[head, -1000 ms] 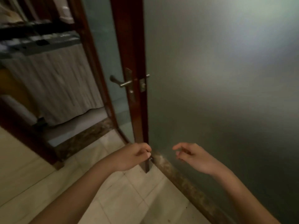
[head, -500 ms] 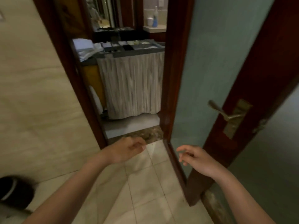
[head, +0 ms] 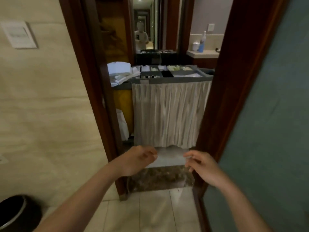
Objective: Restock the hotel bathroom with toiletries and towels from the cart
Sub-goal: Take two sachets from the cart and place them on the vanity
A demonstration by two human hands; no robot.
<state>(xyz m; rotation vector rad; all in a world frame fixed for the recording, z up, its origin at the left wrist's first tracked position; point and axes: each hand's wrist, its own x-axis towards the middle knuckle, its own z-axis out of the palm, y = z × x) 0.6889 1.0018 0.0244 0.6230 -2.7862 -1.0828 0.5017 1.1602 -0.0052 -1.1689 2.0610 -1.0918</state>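
Doorway framed in dark wood (head: 93, 97); beige wall (head: 50, 114) on one side, frosted-glass door (head: 275, 114) standing open on the other. Pale tiled floor (head: 150, 211) in the foreground, with a brown marble threshold (head: 160, 178) across the opening.

Cart (head: 170, 79) stands just beyond the threshold and fills the doorway. A grey top tray is split into compartments holding small toiletries (head: 173, 68), too blurred to tell apart. Folded white towels (head: 120, 72) are stacked on the cart's top at its left end. A pleated pale curtain (head: 167, 114) hangs down the cart's front, and a yellow bag (head: 122, 104) hangs to the left of the curtain.

Behind the cart is a mirror (head: 144, 25). Behind and to the right of it is a counter (head: 202, 54) with a blue bottle (head: 201, 42) and a white cup (head: 194, 46).

Both hands are raised in front of the cart's lower edge, apart from each other and not touching it. Left hand (head: 138, 159): fingers loosely curled, holding nothing. Right hand (head: 202, 163): fingers loosely bent, thumb near forefinger, also holding nothing.

Black bin (head: 15, 211) sits on the floor, well to the left of the cart, against the wall.
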